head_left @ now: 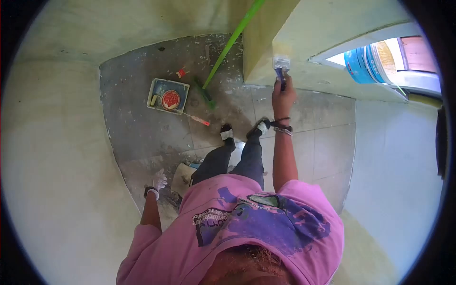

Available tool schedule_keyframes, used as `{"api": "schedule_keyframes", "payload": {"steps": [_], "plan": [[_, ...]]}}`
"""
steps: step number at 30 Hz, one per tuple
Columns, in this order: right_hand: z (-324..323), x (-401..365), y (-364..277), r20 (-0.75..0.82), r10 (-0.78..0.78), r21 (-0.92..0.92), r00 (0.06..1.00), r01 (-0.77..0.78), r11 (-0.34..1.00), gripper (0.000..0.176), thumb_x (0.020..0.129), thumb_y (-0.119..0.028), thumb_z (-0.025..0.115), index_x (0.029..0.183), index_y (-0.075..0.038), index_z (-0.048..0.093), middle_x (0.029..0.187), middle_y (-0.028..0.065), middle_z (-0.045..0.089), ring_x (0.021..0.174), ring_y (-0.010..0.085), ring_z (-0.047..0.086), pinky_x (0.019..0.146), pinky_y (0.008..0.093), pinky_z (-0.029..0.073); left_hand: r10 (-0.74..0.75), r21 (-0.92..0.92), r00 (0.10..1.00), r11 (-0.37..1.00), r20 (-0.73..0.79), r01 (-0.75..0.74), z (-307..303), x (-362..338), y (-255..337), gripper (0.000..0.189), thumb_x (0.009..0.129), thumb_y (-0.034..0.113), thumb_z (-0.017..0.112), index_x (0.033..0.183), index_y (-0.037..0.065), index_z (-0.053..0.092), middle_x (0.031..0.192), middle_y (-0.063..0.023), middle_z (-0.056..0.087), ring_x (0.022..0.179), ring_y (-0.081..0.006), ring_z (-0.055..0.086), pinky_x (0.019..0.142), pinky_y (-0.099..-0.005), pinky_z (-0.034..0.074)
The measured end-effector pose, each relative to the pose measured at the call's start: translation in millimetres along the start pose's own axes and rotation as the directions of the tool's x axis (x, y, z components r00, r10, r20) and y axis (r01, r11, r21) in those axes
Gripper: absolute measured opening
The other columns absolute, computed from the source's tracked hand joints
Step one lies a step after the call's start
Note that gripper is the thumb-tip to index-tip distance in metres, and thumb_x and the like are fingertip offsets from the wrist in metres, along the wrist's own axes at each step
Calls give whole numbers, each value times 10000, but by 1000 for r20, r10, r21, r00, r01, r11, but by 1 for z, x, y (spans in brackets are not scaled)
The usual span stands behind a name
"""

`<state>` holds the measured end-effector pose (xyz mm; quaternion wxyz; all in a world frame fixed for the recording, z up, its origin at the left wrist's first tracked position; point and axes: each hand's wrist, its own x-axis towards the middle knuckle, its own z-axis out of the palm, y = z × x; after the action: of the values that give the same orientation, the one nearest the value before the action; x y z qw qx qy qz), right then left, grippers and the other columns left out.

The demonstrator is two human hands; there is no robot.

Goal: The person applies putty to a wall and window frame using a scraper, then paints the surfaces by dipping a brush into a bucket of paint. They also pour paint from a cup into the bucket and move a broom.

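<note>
My right hand (283,99), bare and with bands at the wrist, is closed around the dark handle of a paintbrush (281,62). The pale bristles point up against the yellowish wall (266,57) near its corner, where a lighter patch shows just beyond the tip. My left hand (160,180) wears a whitish glove and hangs low at my side. Its fingers look loosely apart, and I see nothing in them.
A paint tray (151,100) on the grey tiled floor (133,128) holds a round red-topped item (170,99) and a roller with an orange handle (200,120). Nearby stands a green-handled broom (232,40). A blue paint bucket (365,65) sits at the window opening.
</note>
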<state>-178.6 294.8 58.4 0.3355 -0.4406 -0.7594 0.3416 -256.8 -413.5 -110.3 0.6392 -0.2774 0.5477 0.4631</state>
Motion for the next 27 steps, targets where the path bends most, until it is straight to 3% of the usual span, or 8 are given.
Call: {"api": "schedule_keyframes", "payload": {"steps": [1,3,7,15,18,19,23,27], "plan": [[28,-5,38,30,-77,-123,997,80,989,293,838,-129,582,1120,-50,594,920,221,638,804,398,618,691,416,493,35,-14,997,999,72,-34,-7,9,5,540,880,534,498,1019,20,584,832,-106,602,723,-231,579,614,-302,480],[65,-13,87,165,-10,-106,986,28,994,272,804,-97,587,1073,-60,609,903,224,639,821,415,608,712,461,491,345,365,835,912,-429,-189,134,-50,69,305,898,394,522,928,101,602,684,-67,531,534,-169,498,484,-289,413],[77,35,145,277,0,-195,961,56,979,221,787,-160,596,997,-110,641,859,211,650,800,418,611,706,472,501,363,447,863,875,-352,-185,126,-26,93,318,901,362,527,1025,77,591,717,-73,559,550,-167,517,497,-292,430],[-111,58,-76,-83,-126,-114,989,117,987,225,850,-140,605,1055,-48,613,632,130,570,497,206,495,490,336,400,288,429,926,888,-243,-164,121,-24,67,311,913,337,521,1082,79,565,773,-81,587,610,-181,546,571,-303,470],[-64,42,-20,-226,-189,-38,955,186,982,205,861,-126,589,1045,-38,574,630,154,556,512,270,522,513,378,418,281,461,931,875,-232,-150,130,-25,83,323,920,353,513,1109,95,555,793,-70,588,649,-171,554,598,-308,475],[-40,34,28,-34,-18,-167,999,12,986,295,830,-103,568,1120,-47,576,870,239,614,779,399,601,674,422,478,281,472,933,869,-225,-148,137,-27,93,327,923,358,510,1118,100,552,799,-66,588,662,-168,557,607,-309,476],[24,28,162,141,206,-256,968,-165,952,263,807,-130,537,1047,-53,614,899,248,629,871,421,600,756,466,488,195,425,966,899,-166,-109,150,-35,120,343,932,379,499,1154,120,538,826,-52,589,713,-156,569,642,-316,482],[-31,79,114,132,159,-247,978,-123,961,211,797,-145,576,982,-55,624,899,229,636,860,421,602,740,456,494,87,285,996,955,2,-84,93,3,121,364,934,339,502,1227,124,491,831,-89,608,705,-197,592,645,-337,501]]}}
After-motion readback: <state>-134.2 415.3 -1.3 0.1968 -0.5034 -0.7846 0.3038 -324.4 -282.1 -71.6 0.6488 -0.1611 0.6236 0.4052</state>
